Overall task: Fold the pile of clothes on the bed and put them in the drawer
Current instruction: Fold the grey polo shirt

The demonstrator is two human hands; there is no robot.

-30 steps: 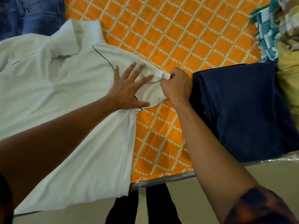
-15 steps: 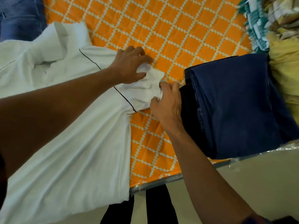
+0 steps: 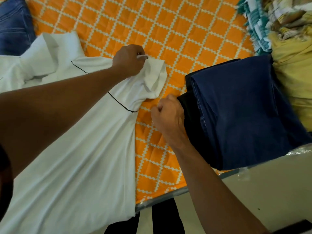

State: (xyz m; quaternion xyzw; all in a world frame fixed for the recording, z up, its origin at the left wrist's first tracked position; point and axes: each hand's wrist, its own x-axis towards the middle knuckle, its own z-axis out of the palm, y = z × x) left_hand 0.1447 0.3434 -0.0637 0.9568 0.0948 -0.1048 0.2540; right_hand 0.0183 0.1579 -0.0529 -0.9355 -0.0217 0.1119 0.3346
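White collared polo shirt (image 3: 76,149) with thin black piping lay spread across the orange lattice-patterned bed (image 3: 168,39). I saw the left grip (image 3: 128,60) pinching the cuff of its short sleeve (image 3: 155,76), raised off the cover. The right grip (image 3: 168,115) sat curled closed on nothing, just beside folded navy denim trousers (image 3: 244,107) stacked on a black garment (image 3: 189,115).
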